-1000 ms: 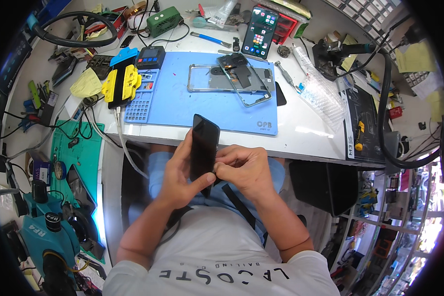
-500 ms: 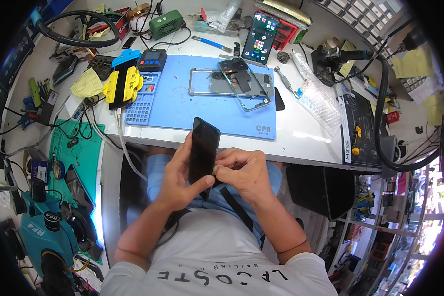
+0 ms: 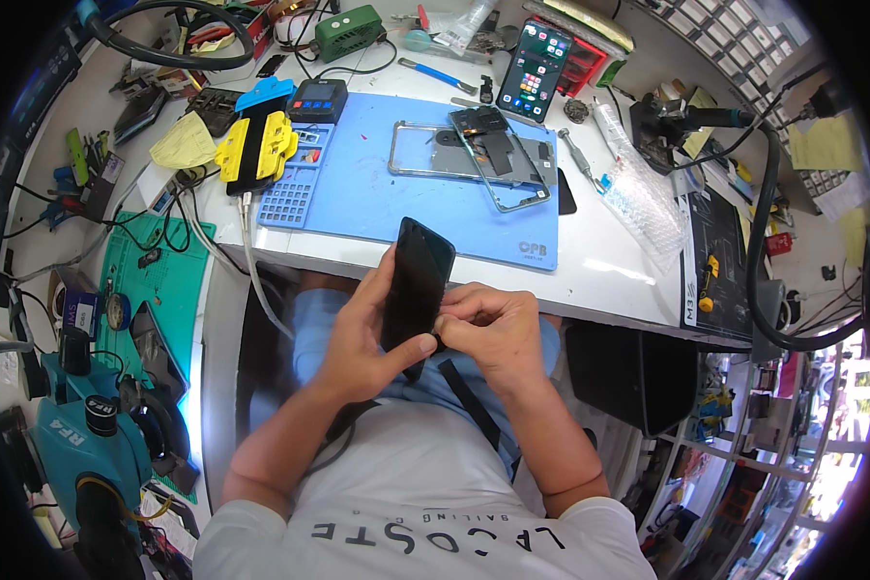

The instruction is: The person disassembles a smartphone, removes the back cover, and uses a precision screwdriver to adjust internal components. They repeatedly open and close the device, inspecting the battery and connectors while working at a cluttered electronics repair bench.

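Note:
A black smartphone (image 3: 420, 275) with a dark screen is held over my lap, in front of the bench edge. My left hand (image 3: 360, 340) wraps round its left side, with the thumb across the lower end. At the phone's lower right edge, my right hand (image 3: 494, 331) is closed in a pinch; whatever its fingertips hold, if anything, is hidden. Beyond them on the blue mat (image 3: 377, 217) lie a clear phone case (image 3: 406, 150) and an opened phone frame (image 3: 498, 155) with its inner parts showing, partly overlapping.
Left on the bench are a yellow clamp (image 3: 257, 150) around a black phone and a small black device (image 3: 317, 100). A lit phone (image 3: 536, 72) stands upright at the back. Rightward lie a screwdriver (image 3: 582, 155) and bubble wrap (image 3: 643, 217). A teal microscope (image 3: 82, 416) stands lower left.
The view has shifted slightly, so the bench things sit a little further right and higher. Both hands keep nearly the same hold on the phone.

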Motion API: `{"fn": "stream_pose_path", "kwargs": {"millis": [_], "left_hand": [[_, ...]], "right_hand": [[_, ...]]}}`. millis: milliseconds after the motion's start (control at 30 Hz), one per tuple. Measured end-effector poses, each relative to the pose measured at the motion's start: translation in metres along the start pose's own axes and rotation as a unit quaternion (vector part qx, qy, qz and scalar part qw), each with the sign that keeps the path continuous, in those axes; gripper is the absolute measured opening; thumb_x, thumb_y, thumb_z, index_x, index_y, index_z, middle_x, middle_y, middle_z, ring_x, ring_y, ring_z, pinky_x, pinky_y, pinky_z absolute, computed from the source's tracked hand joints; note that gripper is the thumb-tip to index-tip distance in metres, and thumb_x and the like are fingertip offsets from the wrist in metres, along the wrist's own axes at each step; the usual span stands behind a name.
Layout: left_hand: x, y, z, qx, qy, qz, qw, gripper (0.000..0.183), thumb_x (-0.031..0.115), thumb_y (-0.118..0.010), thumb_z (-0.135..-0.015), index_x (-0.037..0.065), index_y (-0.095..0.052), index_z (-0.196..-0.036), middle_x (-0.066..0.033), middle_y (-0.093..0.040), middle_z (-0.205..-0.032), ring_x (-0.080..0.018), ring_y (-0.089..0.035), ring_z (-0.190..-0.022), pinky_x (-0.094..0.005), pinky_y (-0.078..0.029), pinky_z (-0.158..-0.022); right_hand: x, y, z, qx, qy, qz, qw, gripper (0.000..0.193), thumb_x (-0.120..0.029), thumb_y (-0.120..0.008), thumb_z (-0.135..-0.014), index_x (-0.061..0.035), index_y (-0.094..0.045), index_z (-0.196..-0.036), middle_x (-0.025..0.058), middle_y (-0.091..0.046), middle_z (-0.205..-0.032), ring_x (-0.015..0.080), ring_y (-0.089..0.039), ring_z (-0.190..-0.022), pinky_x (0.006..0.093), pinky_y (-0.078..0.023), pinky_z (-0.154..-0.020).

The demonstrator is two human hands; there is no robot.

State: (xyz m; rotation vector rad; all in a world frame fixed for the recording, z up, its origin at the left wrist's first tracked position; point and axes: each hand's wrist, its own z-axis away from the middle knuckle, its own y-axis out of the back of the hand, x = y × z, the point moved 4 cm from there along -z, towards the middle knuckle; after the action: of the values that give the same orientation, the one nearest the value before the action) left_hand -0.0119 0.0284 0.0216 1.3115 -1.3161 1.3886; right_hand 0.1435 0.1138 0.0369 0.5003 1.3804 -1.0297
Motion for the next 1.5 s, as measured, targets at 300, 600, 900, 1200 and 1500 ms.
{"fn": "stream_pose_path", "kwargs": {"millis": [300,600,900,1200,1500], "left_hand": [[-0.0012,-0.0001,-0.0007,-0.008,-0.017,0.004,1.000,0.107,0.000,-0.082,-0.085,-0.006,-0.011,-0.165,-0.0183,-0.040,-0.160,-0.0228,-0.046,-0.143,-0.0360,-0.037,-0.119],[0.0005,-0.0014,-0.0013,-0.008,-0.014,0.011,1.000,0.107,0.001,-0.082,-0.085,-0.006,-0.012,-0.165,-0.0182,-0.038,-0.162,-0.0232,-0.044,-0.145,-0.0363,-0.036,-0.120],[0.0013,-0.0012,-0.0014,-0.010,-0.021,0.009,1.000,0.106,0.002,-0.082,-0.085,-0.006,-0.012,-0.165,-0.0183,-0.038,-0.161,-0.0233,-0.044,-0.145,-0.0367,-0.035,-0.121],[0.0015,-0.0014,-0.0009,-0.009,-0.016,0.012,1.000,0.106,0.002,-0.082,-0.086,-0.005,-0.013,-0.165,-0.0178,-0.039,-0.160,-0.0227,-0.045,-0.144,-0.0362,-0.036,-0.120],[0.0012,-0.0005,-0.0009,-0.012,-0.021,0.004,1.000,0.106,0.002,-0.082,-0.086,-0.006,-0.012,-0.165,-0.0174,-0.038,-0.162,-0.0228,-0.044,-0.146,-0.0360,-0.035,-0.120]], "right_hand": [[-0.0029,-0.0022,0.0001,0.004,0.004,-0.001,1.000,0.012,0.014,-0.071,-0.076,0.0107,-0.076,-0.086,0.0179,-0.074,-0.096,0.0183,-0.072,-0.079,0.0292,-0.060,-0.072],[-0.0011,-0.0004,0.0001,-0.002,-0.002,-0.011,1.000,0.011,0.007,-0.078,-0.078,0.0081,-0.079,-0.089,0.0152,-0.076,-0.099,0.0139,-0.072,-0.080,0.0259,-0.059,-0.073],[0.0011,-0.0002,0.0002,-0.003,-0.002,-0.009,1.000,0.010,0.007,-0.078,-0.078,0.0082,-0.078,-0.088,0.0155,-0.075,-0.098,0.0138,-0.072,-0.079,0.0256,-0.059,-0.072],[-0.0001,-0.0009,0.0003,-0.002,0.001,-0.010,1.000,0.009,0.008,-0.078,-0.078,0.0085,-0.078,-0.087,0.0149,-0.075,-0.098,0.0133,-0.072,-0.079,0.0252,-0.059,-0.072],[-0.0002,-0.0013,0.0005,-0.010,0.010,-0.010,1.000,0.010,0.007,-0.077,-0.078,0.0089,-0.078,-0.088,0.0142,-0.075,-0.098,0.0132,-0.071,-0.080,0.0252,-0.058,-0.072]]}}
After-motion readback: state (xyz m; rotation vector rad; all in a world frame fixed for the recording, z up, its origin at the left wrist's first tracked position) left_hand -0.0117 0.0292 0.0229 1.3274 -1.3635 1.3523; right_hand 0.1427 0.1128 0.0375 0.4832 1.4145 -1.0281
